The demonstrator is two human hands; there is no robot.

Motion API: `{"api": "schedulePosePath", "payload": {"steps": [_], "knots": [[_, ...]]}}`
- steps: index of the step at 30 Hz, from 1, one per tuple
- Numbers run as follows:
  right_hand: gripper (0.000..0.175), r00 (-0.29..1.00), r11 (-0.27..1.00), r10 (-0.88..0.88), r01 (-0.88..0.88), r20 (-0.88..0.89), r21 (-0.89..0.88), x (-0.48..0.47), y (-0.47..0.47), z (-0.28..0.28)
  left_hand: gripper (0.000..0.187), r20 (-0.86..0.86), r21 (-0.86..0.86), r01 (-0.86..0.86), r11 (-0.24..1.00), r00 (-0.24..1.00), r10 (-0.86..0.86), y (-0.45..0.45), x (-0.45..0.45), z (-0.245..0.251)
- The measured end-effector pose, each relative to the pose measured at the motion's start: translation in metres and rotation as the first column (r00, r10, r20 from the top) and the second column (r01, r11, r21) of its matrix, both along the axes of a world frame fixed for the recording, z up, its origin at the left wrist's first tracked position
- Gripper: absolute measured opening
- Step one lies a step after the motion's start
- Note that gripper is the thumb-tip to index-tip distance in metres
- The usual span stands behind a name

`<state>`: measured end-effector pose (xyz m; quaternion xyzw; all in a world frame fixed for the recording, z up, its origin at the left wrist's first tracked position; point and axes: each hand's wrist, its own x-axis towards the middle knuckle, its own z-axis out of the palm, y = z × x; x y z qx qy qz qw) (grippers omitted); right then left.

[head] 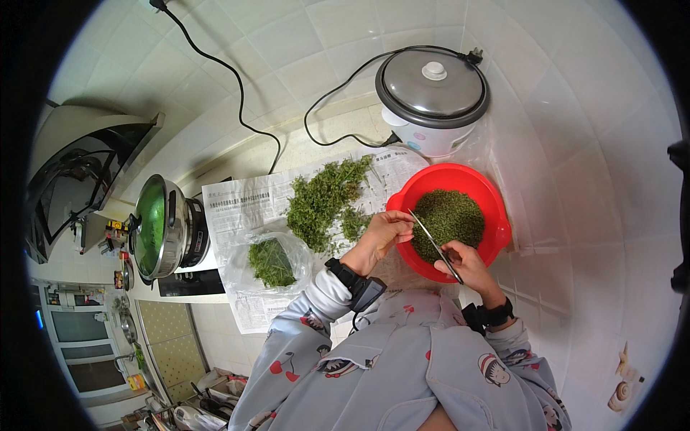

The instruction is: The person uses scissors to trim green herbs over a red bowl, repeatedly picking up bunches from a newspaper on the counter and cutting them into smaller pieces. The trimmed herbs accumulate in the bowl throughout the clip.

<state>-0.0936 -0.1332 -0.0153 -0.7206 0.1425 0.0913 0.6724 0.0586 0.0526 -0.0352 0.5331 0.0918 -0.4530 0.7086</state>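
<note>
My right hand (467, 264) grips a slim cutting tool (426, 230) with a steel blade; whether it is scissors or a knife cannot be made out. Its tip points up and left, close to the fingertips of my left hand (389, 231). Those fingers are drawn together at the left rim of a red plastic basin (495, 199); anything small between them is too fine to see. Inside the basin lies a heap of small green berries (452, 215), like green peppercorns. Left of it, a pile of green berry sprigs (321, 207) rests on newspaper (237, 207).
A clear plastic bag (304, 266) holds thin green stems (272, 264). A rice cooker (434, 102) stands behind the basin, against the tiled wall, with its power cord (323, 102) looping left. Farther left, a lidded steel pot (175, 226) sits on a cooker beneath a range hood (86, 172).
</note>
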Motion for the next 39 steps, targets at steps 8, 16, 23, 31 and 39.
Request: {"api": "schedulePosePath", "payload": {"steps": [8, 16, 23, 31, 39], "knots": [[0.037, 1.000, 0.995, 0.025, -0.026, -0.015, -0.094, 0.004, -0.008, 0.002, 0.018, -0.041, -0.003, 0.031, 1.000, 0.999, -0.031, 0.001, 0.004, -0.004], [0.036, 0.999, 0.994, 0.026, -0.028, -0.019, -0.101, 0.003, -0.014, 0.003, 0.018, -0.069, 0.025, 0.074, 0.997, 0.995, -0.073, -0.001, 0.007, -0.008], [0.034, 0.998, 0.994, 0.067, -0.066, 0.008, -0.087, -0.001, -0.026, 0.001, 0.017, -0.092, 0.058, 0.100, 0.993, 0.991, -0.094, -0.002, 0.007, -0.008], [0.029, 0.997, 0.995, 0.049, -0.054, -0.062, -0.081, -0.005, -0.033, 0.006, 0.016, -0.098, 0.011, 0.139, 0.990, 0.986, -0.137, 0.006, 0.009, -0.014], [0.029, 0.987, 0.996, -0.009, 0.023, -0.161, 0.084, -0.003, -0.020, 0.017, 0.014, -0.280, -0.244, -0.019, 0.969, 0.959, -0.051, 0.039, 0.011, -0.015]]}}
